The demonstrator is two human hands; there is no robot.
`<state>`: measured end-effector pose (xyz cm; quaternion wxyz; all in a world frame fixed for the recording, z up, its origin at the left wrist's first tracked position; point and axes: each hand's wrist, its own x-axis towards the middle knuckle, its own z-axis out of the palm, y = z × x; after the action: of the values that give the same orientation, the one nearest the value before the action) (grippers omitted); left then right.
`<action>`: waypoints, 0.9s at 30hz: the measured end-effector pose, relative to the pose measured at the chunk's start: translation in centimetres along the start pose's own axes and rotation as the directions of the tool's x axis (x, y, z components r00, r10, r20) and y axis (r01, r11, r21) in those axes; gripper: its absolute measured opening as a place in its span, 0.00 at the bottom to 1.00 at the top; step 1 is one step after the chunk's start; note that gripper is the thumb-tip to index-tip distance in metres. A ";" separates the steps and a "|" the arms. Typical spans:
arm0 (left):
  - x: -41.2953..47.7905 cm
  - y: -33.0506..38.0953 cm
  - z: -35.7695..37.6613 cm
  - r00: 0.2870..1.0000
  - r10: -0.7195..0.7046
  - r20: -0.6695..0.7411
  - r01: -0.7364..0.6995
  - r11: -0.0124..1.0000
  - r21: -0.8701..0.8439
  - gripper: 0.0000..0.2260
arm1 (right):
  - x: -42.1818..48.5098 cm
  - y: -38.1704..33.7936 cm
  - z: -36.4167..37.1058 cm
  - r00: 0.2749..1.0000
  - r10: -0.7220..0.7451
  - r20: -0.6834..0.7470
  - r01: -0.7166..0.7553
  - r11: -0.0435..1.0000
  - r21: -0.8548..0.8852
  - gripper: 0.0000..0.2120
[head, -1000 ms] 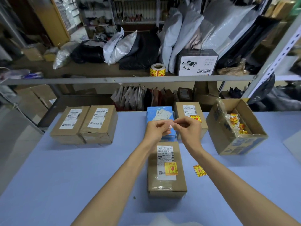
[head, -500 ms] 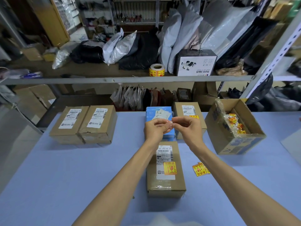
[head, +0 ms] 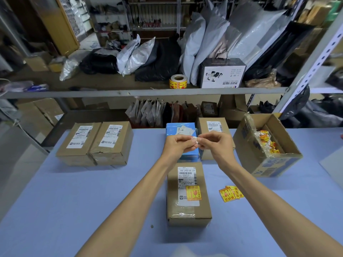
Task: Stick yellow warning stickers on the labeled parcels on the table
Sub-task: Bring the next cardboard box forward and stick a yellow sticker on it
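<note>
1. While both hands are raised above the blue parcel [head: 182, 129], the left hand [head: 177, 146] and right hand [head: 216, 145] each pinch one small pale slip [head: 195, 140] between thumb and fingertips. Each grip is closed on it. Whether it is sticker or backing cannot be told.
2. Risk: thin tacky stock peeled in mid-air may curl, fold on itself or cling to a finger.
3. Risk: a dropped slip could land adhesive-down on the counter [head: 74, 201] or on the wrong box.
4. Status: the nearest parcel [head: 188, 214] bears a yellow warning sticker [head: 193, 192] over its label's lower corner. The outer left parcel [head: 78, 143] and inner left parcel [head: 111, 143] show labels only. The brown parcel [head: 213, 125] behind the right hand is partly hidden.
5. Risk: loose stickers [head: 231, 193] lie just beside the right forearm, and a sweep could drag them.
6. Room: the sticker carton [head: 269, 164] blocks the right side. Bare counter runs wide at left and front. The shelf rail [head: 130, 92] caps reach beyond the far edge.
</note>
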<state>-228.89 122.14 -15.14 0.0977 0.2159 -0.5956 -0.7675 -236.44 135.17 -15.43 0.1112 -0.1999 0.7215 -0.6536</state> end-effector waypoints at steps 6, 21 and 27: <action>-0.2 -0.3 1.2 0.998 -0.041 -0.047 0.040 0.999 -0.020 0.05 | -0.9 -0.6 -0.3 0.996 -0.036 0.086 0.040 0.998 -0.041 0.06; 0.5 -0.6 7.8 0.965 0.248 0.081 -0.258 0.866 0.429 0.04 | -2.3 -1.1 -7.5 0.996 0.080 0.030 -0.077 0.993 -0.092 0.06; 2.0 -1.1 12.1 0.922 0.310 0.232 -0.386 0.768 0.510 0.03 | -1.2 -0.6 -11.9 0.988 0.137 -0.074 -0.149 0.969 -0.196 0.06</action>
<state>-235.97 132.16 -14.20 0.1323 0.0681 -0.8242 -0.5465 -240.26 146.31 -13.48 0.1158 -0.1380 0.7993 -0.5733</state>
